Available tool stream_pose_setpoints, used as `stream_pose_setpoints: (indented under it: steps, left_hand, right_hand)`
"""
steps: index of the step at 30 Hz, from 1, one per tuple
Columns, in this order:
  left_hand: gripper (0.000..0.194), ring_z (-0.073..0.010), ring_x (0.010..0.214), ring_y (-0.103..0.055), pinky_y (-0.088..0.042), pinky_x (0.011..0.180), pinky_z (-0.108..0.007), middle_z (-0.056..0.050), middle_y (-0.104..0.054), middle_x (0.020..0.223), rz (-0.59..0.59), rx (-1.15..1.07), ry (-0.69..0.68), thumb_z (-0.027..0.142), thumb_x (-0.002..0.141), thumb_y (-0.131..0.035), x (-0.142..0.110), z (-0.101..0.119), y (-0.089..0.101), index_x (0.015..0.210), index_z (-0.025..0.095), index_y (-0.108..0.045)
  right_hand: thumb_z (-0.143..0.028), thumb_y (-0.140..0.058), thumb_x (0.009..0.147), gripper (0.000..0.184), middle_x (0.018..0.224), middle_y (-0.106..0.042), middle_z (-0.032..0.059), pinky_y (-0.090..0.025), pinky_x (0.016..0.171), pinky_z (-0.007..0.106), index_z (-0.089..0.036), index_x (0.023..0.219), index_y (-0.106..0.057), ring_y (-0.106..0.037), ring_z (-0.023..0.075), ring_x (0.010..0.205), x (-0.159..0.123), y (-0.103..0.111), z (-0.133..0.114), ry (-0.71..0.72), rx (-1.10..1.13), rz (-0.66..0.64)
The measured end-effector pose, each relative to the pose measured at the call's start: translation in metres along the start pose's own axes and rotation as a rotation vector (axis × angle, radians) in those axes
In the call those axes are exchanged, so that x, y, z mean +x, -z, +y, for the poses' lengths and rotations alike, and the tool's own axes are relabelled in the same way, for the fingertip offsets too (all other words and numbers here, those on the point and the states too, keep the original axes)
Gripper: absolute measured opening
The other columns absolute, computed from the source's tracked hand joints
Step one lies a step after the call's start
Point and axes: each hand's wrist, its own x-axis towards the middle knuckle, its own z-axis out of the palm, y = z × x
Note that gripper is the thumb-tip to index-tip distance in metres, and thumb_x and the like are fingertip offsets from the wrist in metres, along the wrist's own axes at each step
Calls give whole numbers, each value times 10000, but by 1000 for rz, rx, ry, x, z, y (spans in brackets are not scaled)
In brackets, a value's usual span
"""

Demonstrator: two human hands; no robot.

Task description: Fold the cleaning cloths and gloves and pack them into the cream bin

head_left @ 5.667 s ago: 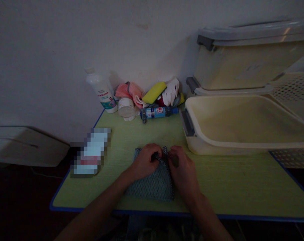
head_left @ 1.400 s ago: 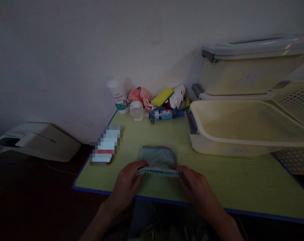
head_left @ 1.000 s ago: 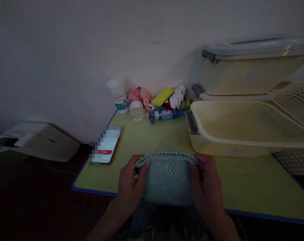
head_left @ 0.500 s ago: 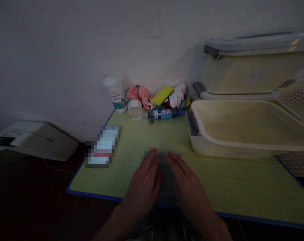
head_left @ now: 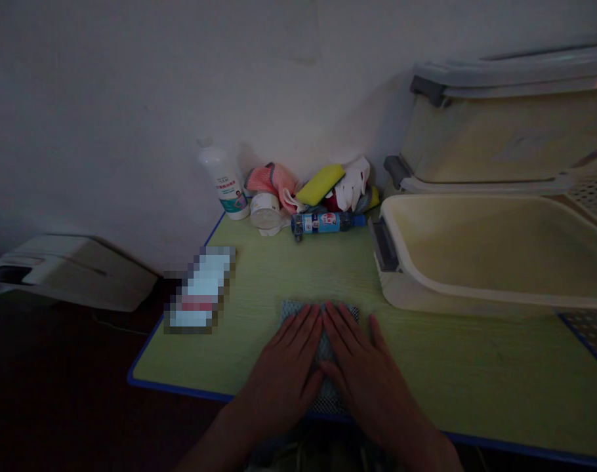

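Note:
A folded blue-grey mesh cloth (head_left: pixel 298 309) lies near the front edge of the green table (head_left: pixel 451 354). My left hand (head_left: pixel 287 370) lies flat on its left half, fingers stretched out and together. Beside it, my right hand (head_left: pixel 362 370) presses flat on the right half, fingers spread. The two hands touch along the cloth's middle and hide most of it. Neither hand holds anything.
An open cream plastic bin (head_left: pixel 485 262) stands at the right, a lidded bin (head_left: pixel 505 124) behind it. By the wall sit a white bottle (head_left: pixel 220 182), a small jar (head_left: pixel 264 210), pink cloth (head_left: pixel 271 180), a yellow sponge (head_left: pixel 321 185), white gloves (head_left: pixel 355 180) and a lying blue bottle (head_left: pixel 325 223). A phone (head_left: pixel 200 292) lies left.
The cloth was folded, lifted off the table in both hands, then laid down again. Both hands now rest flat on it, having slid slightly forward and spread.

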Motion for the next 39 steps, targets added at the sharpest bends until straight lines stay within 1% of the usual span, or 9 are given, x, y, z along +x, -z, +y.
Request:
stream_pose_setpoints:
  steps: [5,9,15,23,27,30,34,37,39]
  left_hand:
    - [646,-210,1404,-142,-268,1124,-401,-69,-185,1522,-47,-29,-43,321,911,-390,-14,-2,5,1456,170,-78]
    - [657,-221,1405,-136,-280,1115,-396,-58,-179,1524,-78,13,-70,303,902,-424,-24,-1,7,1455,185,-89]
    - [866,-253,1406,-121,-301,1101,-414,-68,-140,1531,-122,16,-85,470,788,-592,-30,1,8,1452,205,-104]
    - [851,-245,1400,-145,-315,1099,-416,-62,-187,1518,-92,65,-23,201,739,-648,-29,9,3,1435,200,-159]
    - [807,-251,1393,-162,-335,1088,-429,-70,-220,1508,-92,74,-2,32,718,-548,-33,18,-2,1425,188,-192]
    - [816,-222,1394,-158,-336,1091,-411,-51,-250,1497,-78,53,-22,-88,684,-427,-39,20,-3,1419,199,-221]
    - [787,-155,1377,-230,-351,1085,-376,-13,-326,1468,-66,-141,-54,-124,683,-361,-48,13,6,1381,238,-323]
    - [626,-136,1311,-377,-377,1063,-366,-23,-462,1387,-41,-414,-4,-79,733,-395,-50,4,14,1266,234,-497]
    - [474,-151,1228,-489,-415,1026,-365,-43,-565,1290,9,-610,105,-16,767,-448,-48,0,16,1144,225,-604]
  right_hand:
    - [-240,-423,875,541,1447,-338,112,-333,1017,581,-123,1393,-322,-370,265,1305,-12,-4,5,108,-28,37]
    - [-180,-427,854,547,1417,-404,91,-354,1015,543,-154,1392,-328,-418,240,1274,-24,-3,6,156,-18,43]
    - [-350,-520,832,630,1401,-421,134,-347,1002,570,-100,1380,-335,-420,279,1265,-38,-3,8,217,-42,88]
    - [-225,-493,837,483,1338,-503,122,-448,969,456,-98,1301,-454,-479,247,1223,-41,-4,4,184,-53,118]
    - [-98,-454,793,506,1329,-513,123,-458,963,469,-92,1299,-453,-472,242,1232,-46,-1,2,195,-11,126]
    - [5,-409,714,585,1322,-522,114,-451,971,470,-105,1285,-469,-462,231,1242,-52,-1,2,202,19,141]
    - [54,-380,639,634,1281,-565,83,-446,982,447,-146,1221,-533,-499,212,1209,-56,4,7,217,101,150]
    - [28,-395,694,497,1176,-638,83,-479,949,411,-147,1118,-587,-561,206,1136,-55,12,10,178,221,164]
    - [-23,-417,763,382,1080,-680,89,-528,866,361,-150,1072,-600,-623,197,1030,-52,17,10,80,314,192]
